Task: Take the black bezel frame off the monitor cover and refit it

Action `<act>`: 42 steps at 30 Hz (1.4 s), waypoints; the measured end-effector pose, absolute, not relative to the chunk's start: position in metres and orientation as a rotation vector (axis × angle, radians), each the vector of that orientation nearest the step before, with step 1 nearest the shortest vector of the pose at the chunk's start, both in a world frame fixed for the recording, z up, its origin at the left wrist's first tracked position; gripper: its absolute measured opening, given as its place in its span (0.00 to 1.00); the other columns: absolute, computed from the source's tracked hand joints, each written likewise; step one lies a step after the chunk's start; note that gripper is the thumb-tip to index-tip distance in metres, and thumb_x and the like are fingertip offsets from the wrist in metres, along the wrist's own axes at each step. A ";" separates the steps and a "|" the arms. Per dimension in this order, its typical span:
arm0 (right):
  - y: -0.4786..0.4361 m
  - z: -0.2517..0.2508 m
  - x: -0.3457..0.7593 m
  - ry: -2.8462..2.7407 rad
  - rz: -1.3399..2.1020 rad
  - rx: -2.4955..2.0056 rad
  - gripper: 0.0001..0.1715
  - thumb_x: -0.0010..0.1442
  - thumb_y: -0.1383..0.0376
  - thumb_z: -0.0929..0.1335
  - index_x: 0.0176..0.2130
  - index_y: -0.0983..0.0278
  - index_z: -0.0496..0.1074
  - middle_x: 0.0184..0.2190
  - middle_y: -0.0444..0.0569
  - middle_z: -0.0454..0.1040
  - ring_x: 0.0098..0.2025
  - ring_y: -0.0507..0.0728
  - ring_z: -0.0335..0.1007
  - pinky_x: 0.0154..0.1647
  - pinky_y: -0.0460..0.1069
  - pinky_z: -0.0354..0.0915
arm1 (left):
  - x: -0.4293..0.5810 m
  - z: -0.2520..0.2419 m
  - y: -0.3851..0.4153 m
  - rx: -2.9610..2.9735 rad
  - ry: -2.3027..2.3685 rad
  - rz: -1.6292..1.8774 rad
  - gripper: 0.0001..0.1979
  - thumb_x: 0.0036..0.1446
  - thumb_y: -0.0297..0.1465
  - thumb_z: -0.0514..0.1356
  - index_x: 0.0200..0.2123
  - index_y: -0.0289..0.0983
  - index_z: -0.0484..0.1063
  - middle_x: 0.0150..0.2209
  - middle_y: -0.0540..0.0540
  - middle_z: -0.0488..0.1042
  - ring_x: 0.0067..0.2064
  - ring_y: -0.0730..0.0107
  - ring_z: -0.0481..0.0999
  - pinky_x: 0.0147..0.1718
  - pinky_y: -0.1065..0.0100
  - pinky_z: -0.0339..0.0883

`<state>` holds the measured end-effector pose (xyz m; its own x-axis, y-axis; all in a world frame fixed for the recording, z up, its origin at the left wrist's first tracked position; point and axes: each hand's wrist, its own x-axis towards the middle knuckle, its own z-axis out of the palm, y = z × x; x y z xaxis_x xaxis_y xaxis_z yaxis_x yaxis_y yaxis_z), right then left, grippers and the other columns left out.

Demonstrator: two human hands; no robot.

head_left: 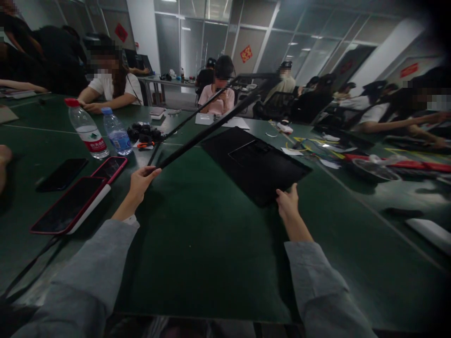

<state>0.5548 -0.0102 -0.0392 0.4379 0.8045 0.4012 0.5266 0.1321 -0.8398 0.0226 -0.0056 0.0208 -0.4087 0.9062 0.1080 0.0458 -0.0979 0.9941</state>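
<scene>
A shared office workroom

I take this for an office, an open room with several people at tables. From the near edge of the large green tabletop [197,272] I see, along its far edge, a person in a pink top [217,99] and a person in a white top [112,93]. Beyond that edge are a second table [176,82] bearing small items, a mesh-backed chair [278,105], a white column [143,33] and tall framed partition panels [192,42] with red diamond-shaped decorations [246,54].
</scene>
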 end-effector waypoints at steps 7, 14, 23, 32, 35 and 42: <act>0.000 -0.030 0.536 -1.218 0.649 -1.556 0.48 0.55 0.55 0.70 0.72 0.60 0.63 0.45 0.55 0.80 0.44 0.64 0.78 0.48 0.63 0.76 | 0.018 0.018 -0.007 1.313 1.570 1.530 0.26 0.37 0.47 0.78 0.37 0.38 0.83 0.37 0.44 0.82 0.41 0.58 0.80 0.44 0.60 0.72; 0.002 -0.004 0.539 -1.053 0.230 -1.477 0.34 0.69 0.48 0.60 0.64 0.63 0.69 0.51 0.59 0.78 0.57 0.65 0.75 0.64 0.67 0.67 | 0.024 0.025 -0.015 1.789 1.699 1.383 0.19 0.45 0.46 0.77 0.37 0.42 0.83 0.41 0.43 0.82 0.48 0.51 0.79 0.53 0.52 0.71; -0.008 0.000 0.527 -1.270 0.460 -1.427 0.31 0.60 0.50 0.71 0.58 0.61 0.71 0.44 0.54 0.81 0.49 0.63 0.79 0.59 0.65 0.73 | 0.025 0.019 -0.008 2.082 1.676 1.195 0.17 0.53 0.47 0.75 0.41 0.45 0.84 0.47 0.41 0.83 0.55 0.48 0.76 0.59 0.46 0.64; -0.021 -0.024 0.501 -1.370 -0.034 -1.678 0.37 0.68 0.60 0.59 0.71 0.68 0.60 0.67 0.67 0.68 0.69 0.69 0.65 0.71 0.70 0.59 | 0.015 -0.008 0.007 2.222 1.627 1.087 0.16 0.60 0.42 0.71 0.48 0.43 0.83 0.50 0.41 0.83 0.56 0.50 0.75 0.60 0.49 0.64; -0.022 -0.029 0.509 -1.368 -0.034 -1.680 0.37 0.67 0.61 0.59 0.70 0.70 0.62 0.65 0.67 0.70 0.67 0.69 0.67 0.71 0.69 0.60 | 0.015 -0.012 0.011 2.283 1.547 1.084 0.15 0.62 0.39 0.70 0.50 0.42 0.82 0.50 0.41 0.83 0.55 0.52 0.76 0.60 0.49 0.65; -0.015 -0.044 0.519 -1.362 0.052 -1.699 0.33 0.64 0.62 0.62 0.65 0.69 0.69 0.58 0.65 0.76 0.61 0.69 0.73 0.69 0.68 0.63 | 0.016 -0.016 0.008 2.378 1.615 0.922 0.14 0.65 0.40 0.68 0.52 0.44 0.81 0.53 0.42 0.82 0.58 0.51 0.75 0.62 0.46 0.61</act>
<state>0.5188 -0.0147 -0.0443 0.3852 0.7856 0.4842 0.7462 0.0436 -0.6643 0.0162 0.0077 -0.0159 0.2440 0.8772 0.4134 0.8020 -0.4222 0.4225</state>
